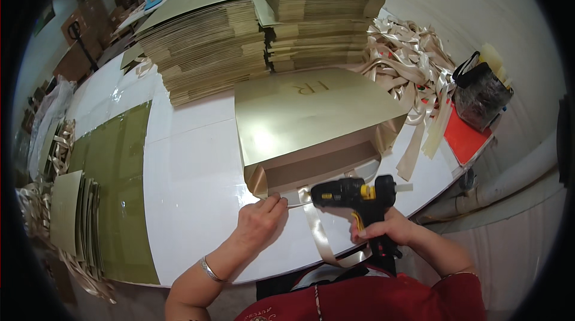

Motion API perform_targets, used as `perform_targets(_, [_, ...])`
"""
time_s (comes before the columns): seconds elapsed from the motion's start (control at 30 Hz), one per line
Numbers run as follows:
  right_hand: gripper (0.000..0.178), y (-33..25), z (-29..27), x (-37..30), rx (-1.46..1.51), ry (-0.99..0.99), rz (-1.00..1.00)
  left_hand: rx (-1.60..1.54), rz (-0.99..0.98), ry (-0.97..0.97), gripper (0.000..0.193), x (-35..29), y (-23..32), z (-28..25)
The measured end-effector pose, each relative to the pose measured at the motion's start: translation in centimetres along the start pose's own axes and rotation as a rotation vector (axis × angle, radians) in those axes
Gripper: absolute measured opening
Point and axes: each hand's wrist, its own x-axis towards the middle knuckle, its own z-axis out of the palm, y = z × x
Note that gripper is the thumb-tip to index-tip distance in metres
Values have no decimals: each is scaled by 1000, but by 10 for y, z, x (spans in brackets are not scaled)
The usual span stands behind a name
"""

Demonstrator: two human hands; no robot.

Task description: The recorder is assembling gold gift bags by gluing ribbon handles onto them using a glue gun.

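A gold paper gift bag [311, 114] lies on the white table, its open mouth towards me. My left hand [260, 220] is closed, fingertips pinching the near rim of that mouth at its left end. In my right hand [389, 226] is a black and yellow hot glue gun [344, 194], held by its grip. Its thin nozzle points left, close to my left fingertips. A pale glue stick [405, 187] juts from its back. From the bag's near rim a cream satin ribbon [317, 234] hangs in a loop towards me, passing below the gun.
Tall stacks of flat gold bags [209, 45] stand behind the bag. At the right are a heap of ribbons [413, 57], a dark container [483, 96] of glue sticks and a red sheet [464, 135]. Bags with ribbons [69, 213] stand at the left beside an olive panel [123, 201].
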Motion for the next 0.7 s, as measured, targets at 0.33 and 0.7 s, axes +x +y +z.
perform_targets(0.33, [36, -7, 23, 24, 231, -52, -68, -6, 41, 2, 17, -3, 7, -3])
perform_targets(0.7, [18, -7, 10, 18, 73, 274, -122, 0, 4, -37, 17, -3, 8, -3])
